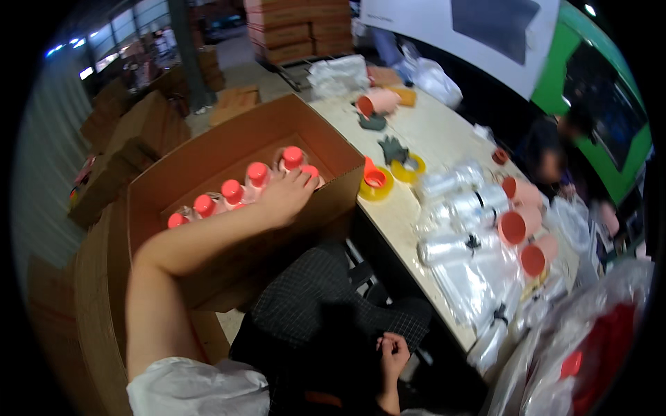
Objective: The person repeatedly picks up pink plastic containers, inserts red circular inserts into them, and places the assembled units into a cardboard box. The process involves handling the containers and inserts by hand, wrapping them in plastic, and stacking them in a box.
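Observation:
My left hand [288, 197] reaches into an open brown cardboard box [326, 201]. Its fingers are closed about the top of a red-capped bottle [310, 173] near the box's right wall; the bottle's body is hidden. Several more bottles stand in a slanting row in the box, among them one with a red cap [257, 172] and another farther back [292, 155]. Low in the view, beside my dark checked trousers, my right hand [394, 355] hangs with its fingers curled in and nothing visible in them.
A pale table [395, 229] runs along the right, bearing yellow tape rolls [377, 188], a dark glove [393, 149], pink cups [520, 225] and clear plastic bags [461, 246]. Another person [551, 149] sits beyond it. Stacked cartons [298, 31] stand behind.

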Demonstrator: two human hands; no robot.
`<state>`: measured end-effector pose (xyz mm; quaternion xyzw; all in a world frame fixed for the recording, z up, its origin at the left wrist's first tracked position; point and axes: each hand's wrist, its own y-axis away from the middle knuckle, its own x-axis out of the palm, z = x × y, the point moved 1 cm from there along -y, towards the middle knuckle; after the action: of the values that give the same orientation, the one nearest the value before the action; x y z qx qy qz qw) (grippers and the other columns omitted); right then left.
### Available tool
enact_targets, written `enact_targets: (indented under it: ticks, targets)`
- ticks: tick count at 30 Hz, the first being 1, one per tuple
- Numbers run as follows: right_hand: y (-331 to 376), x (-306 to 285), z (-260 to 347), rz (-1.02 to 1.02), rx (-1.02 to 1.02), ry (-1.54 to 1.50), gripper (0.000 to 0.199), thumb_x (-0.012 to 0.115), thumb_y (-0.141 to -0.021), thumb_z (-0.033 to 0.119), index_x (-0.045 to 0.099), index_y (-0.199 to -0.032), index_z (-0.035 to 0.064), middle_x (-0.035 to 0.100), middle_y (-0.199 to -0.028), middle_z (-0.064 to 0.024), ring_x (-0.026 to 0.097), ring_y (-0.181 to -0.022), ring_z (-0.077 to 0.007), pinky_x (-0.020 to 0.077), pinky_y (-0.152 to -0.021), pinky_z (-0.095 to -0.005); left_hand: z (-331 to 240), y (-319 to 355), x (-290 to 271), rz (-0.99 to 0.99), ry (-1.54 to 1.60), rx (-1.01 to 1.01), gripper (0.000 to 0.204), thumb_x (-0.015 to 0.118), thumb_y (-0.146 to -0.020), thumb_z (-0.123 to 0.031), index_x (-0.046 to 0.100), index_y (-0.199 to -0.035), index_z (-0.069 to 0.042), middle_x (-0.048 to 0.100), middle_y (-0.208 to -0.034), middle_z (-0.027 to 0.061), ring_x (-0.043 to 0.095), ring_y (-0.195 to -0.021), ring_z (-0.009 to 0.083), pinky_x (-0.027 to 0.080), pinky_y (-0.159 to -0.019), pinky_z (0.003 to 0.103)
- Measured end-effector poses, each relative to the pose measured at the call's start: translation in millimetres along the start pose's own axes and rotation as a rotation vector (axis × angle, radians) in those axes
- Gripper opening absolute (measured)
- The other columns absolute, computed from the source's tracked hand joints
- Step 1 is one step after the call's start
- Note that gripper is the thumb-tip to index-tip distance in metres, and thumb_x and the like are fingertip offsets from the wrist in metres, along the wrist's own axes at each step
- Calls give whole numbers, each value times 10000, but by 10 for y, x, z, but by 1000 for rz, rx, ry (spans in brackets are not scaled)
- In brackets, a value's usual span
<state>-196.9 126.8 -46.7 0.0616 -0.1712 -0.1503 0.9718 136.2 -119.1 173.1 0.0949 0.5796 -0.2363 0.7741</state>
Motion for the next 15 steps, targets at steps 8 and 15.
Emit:
enact_targets:
  ticks: [8, 15]
  targets:
    - [-410, -89, 309, 38, 12, 259, 66, 602, -973, 25, 642, -982, -27, 665, -793, -94, 628, -681, -138, 532, -641, -267, -364, -364, 476, -83, 321, -226, 84, 608, -816, -84, 642, -891, -66, 676, -749, 143, 683, -687, 350, 541, -587, 470]
    - [-1932, 1387, 1054, 499, -196, 235, 698, 421, -1023, 551, 480, -1450, 3, 586, -1380, -164, 561, -1254, -265, 430, -1030, -383, -199, 1257, 443, -57, 470, 107, 154, 576, -888, -128, 612, -1028, -76, 666, -903, 146, 667, -771, 308, 522, -516, 414]
